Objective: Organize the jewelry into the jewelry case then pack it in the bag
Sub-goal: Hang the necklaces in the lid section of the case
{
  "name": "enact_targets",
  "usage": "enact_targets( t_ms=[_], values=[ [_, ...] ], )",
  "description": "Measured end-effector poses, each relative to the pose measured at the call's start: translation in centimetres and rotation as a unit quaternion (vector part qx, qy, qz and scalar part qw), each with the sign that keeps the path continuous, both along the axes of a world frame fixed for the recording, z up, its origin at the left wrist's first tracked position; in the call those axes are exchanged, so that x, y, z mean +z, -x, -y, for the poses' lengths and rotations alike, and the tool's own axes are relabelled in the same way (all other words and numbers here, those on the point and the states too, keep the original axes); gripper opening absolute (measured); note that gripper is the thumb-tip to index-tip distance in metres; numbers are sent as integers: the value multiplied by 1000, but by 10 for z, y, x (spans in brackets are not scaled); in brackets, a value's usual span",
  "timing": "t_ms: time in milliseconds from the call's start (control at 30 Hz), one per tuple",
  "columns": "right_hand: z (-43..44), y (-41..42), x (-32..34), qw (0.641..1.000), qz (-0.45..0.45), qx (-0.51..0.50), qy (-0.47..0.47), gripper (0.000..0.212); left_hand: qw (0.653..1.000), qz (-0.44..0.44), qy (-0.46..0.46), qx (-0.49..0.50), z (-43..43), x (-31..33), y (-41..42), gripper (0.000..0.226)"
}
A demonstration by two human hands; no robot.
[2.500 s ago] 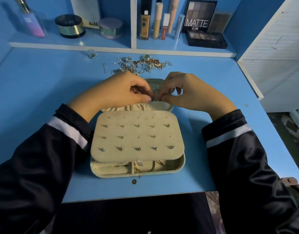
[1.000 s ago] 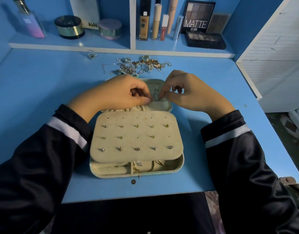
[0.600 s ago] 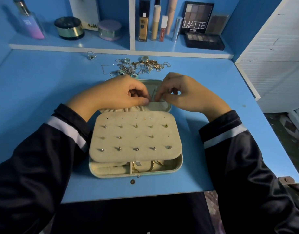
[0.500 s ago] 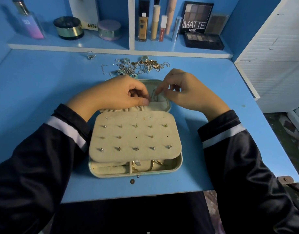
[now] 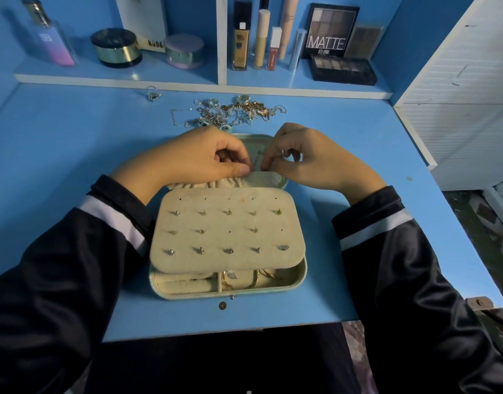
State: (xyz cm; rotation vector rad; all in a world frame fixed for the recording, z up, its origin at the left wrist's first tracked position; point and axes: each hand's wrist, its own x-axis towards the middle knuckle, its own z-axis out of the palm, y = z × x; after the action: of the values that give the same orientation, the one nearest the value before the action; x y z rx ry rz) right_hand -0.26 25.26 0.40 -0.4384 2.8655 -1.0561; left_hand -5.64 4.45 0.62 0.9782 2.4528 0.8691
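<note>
Hands meet over the far half of an open jewelry case [image 5: 297,275] in the head camera's single downward view. The case is a rounded rectangle with a pale green shell and a cream, suede-like lining, and it lies flat near the front edge of a smooth blue table [image 5: 60,143]. Across its near half rests a soft cream earring panel [image 5: 227,230], also round-cornered and dotted with rows of small holes; many hold tiny metal studs, some silver, some gold. Below the panel's front edge, an open compartment shows gold bangles [image 5: 256,277] on the right and a padded cream roll on the left. Behind the panel sits a gathered, puckered fabric pocket.

The left hand [image 5: 193,157] is curled, thumb and forefinger pinched together. The right hand [image 5: 310,157] mirrors it, fingertips pinched close to the left's. Between them runs a thin, wiry piece of jewelry [image 5: 257,160], too fine to identify; both hands appear to grip it above the lid's lining. Both sleeves are dark and glossy, with a white band near each cuff.

Beyond the case, a tangled pile of jewelry [image 5: 230,113] lies on the table: silver and gold chains and rings. A lone ring [image 5: 153,93] sits apart to the left. A small dark round object [image 5: 222,305] lies just in front of the case. On the back shelf stand bottles, round jars, tubes and an eyeshadow palette [image 5: 330,28] marked MATTE.
</note>
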Motion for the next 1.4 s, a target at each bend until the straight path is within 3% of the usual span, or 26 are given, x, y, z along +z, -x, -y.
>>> enact_targets(
  t_ms=[533, 833, 1133, 1400],
  values=[
    [-2, 0, 1, 999, 24, 34, -6, 19, 999, 22, 22, -20, -1, -1, 2, 8],
    [-9, -1, -2, 999, 8, -10, 38, 14, 999, 22, -26, -7, 1, -4, 1, 14],
    [-18, 29, -9, 981, -14, -112, 159, 13, 980, -129, -127, 78, -7, -9, 27, 13],
    [-24, 76, -17, 977, -85, -183, 75, 12, 977, -174, -67, 102, -18, -15, 76, 19]
  ],
)
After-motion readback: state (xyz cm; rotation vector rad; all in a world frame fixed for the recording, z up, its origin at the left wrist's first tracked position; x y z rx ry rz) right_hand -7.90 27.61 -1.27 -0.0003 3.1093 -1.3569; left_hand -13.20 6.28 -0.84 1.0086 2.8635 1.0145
